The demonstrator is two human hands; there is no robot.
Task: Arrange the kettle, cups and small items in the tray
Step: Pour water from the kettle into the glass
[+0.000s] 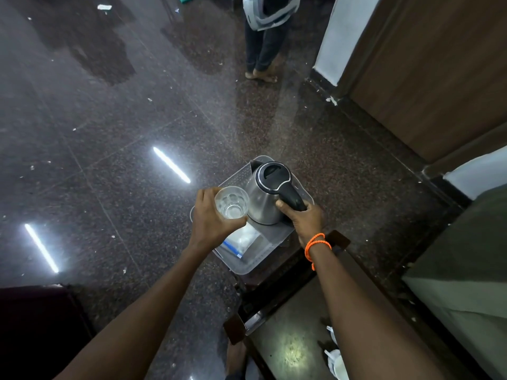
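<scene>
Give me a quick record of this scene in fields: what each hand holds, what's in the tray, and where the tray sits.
left hand: grips a clear glass, upright, over the tray's left side
right hand: closed on the kettle handle
kettle: steel body, black lid shut, standing in the tray
tray: grey, on a dark wooden stand
also in tray: a clear packet with a blue strip
right wrist: orange thread band

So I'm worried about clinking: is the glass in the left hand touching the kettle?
Cannot tell. In the head view the glass overlaps the kettle body's edge from above, so no contact or gap shows plainly. The left hand holds the glass.
</scene>
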